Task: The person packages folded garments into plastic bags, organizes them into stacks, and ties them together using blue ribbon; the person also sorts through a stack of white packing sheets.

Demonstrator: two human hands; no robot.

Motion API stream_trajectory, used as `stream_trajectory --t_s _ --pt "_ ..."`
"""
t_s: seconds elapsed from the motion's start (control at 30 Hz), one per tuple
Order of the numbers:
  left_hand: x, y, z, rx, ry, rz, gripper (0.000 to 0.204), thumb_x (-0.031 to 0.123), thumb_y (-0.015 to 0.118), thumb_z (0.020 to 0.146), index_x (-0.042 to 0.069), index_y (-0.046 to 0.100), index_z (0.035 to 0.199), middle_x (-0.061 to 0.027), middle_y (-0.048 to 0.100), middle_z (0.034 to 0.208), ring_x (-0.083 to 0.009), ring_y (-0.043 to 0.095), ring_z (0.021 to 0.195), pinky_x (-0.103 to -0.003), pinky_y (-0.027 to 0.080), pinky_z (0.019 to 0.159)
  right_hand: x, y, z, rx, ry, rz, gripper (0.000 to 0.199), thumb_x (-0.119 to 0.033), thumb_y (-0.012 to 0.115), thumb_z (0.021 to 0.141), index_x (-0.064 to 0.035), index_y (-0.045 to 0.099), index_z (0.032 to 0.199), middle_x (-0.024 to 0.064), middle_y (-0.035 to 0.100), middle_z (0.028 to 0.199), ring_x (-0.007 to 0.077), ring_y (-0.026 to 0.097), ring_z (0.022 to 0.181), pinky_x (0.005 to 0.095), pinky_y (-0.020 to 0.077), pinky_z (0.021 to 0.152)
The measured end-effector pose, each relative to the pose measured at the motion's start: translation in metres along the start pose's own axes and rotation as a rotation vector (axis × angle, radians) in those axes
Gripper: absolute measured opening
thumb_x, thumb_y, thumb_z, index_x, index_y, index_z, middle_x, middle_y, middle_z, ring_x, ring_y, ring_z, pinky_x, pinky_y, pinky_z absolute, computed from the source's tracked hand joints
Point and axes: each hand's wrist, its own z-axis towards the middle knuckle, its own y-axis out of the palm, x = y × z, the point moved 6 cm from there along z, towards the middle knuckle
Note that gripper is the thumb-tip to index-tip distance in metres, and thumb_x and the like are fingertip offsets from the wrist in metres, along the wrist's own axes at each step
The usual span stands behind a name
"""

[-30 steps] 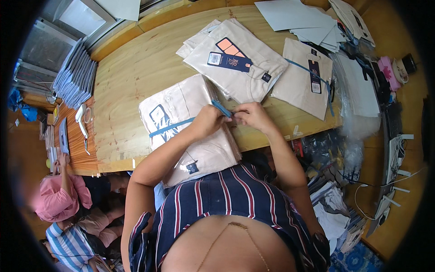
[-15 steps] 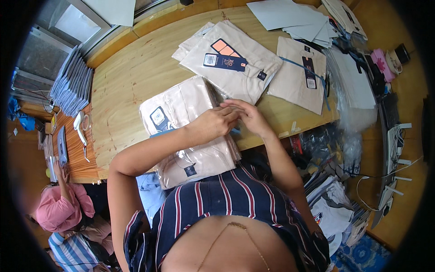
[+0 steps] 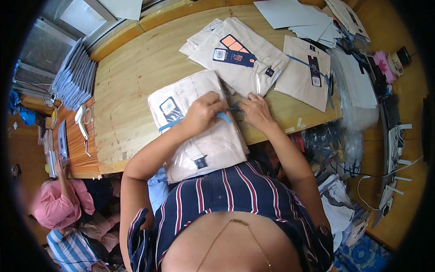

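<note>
A stack of pale pink folded garments in clear plastic bags (image 3: 192,86) lies at the table's front edge, against my body. Around its middle runs a flat blue strip (image 3: 170,125). My left hand (image 3: 204,112) rests over the stack with its fingers closed on the blue strip. Just past the stack's right side, my right hand (image 3: 257,112) pinches the strip too, and a short blue length stretches between the two hands. Whether it is knotted there I cannot tell. Dark labels show through the plastic.
More bagged pink garments (image 3: 240,38) lie beyond the stack; another bundle with a blue strip (image 3: 303,68) is at right. Grey folded packs (image 3: 74,77) stand at left near a white handheld device (image 3: 81,122). A person in pink (image 3: 59,204) sits at lower left.
My hands were close together over the stack's right edge; now they have drawn apart, the blue strip between them. In the picture, the stack and table have shifted slightly right.
</note>
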Motion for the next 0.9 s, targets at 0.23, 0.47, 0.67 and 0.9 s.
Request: stream_trajectory --t_s 0.23,0.47,0.67,0.9 --pt "0.005 -0.086 -0.026 0.487 -0.134 -0.247 0.012 -0.003 0.063 0.059 -0.002 0.059 0.070 -0.0084 0.056 0.066 -0.0155 0.054 0.060 -0.025 0.044 0.054 -0.025 -0.015 0.034 -0.114 0.361 1.380 0.018 -0.013 0.043 0.081 -0.0006 0.051 0.071 0.0074 0.051 0.080 0.0123 0.046 0.075 0.0269 0.0367 0.068" --pt "0.000 -0.123 -0.074 0.892 -0.171 -1.349 0.022 0.023 0.044 0.084 0.005 0.048 0.071 0.0001 0.039 0.051 -0.0114 0.041 0.044 -0.030 0.044 0.058 -0.139 -0.036 0.125 -0.298 0.078 1.965 0.027 -0.024 0.043 0.084 -0.0040 0.040 0.066 0.0089 0.048 0.067 0.0131 0.047 0.064 0.0266 0.0393 0.064" --pt "-0.006 -0.124 -0.134 0.881 -0.334 -1.332 0.028 0.027 0.040 0.085 0.006 0.043 0.067 0.0035 0.030 0.048 -0.0068 0.029 0.039 -0.025 0.033 0.047 -0.114 -0.038 0.114 -0.374 0.159 1.850 0.025 -0.023 0.047 0.083 -0.0025 0.050 0.068 0.0025 0.046 0.053 0.0090 0.043 0.049 0.0236 0.0352 0.045" --pt "0.044 -0.154 -0.068 0.493 -0.079 -0.493 0.031 0.028 0.051 0.079 -0.001 0.050 0.067 -0.0090 0.049 0.049 -0.0240 0.056 0.058 -0.038 0.044 0.065 -0.156 -0.050 0.123 -0.419 -0.324 0.356 0.030 -0.021 0.048 0.078 0.0037 0.053 0.061 0.0200 0.052 0.056 0.0321 0.053 0.052 0.0366 0.0434 0.052"
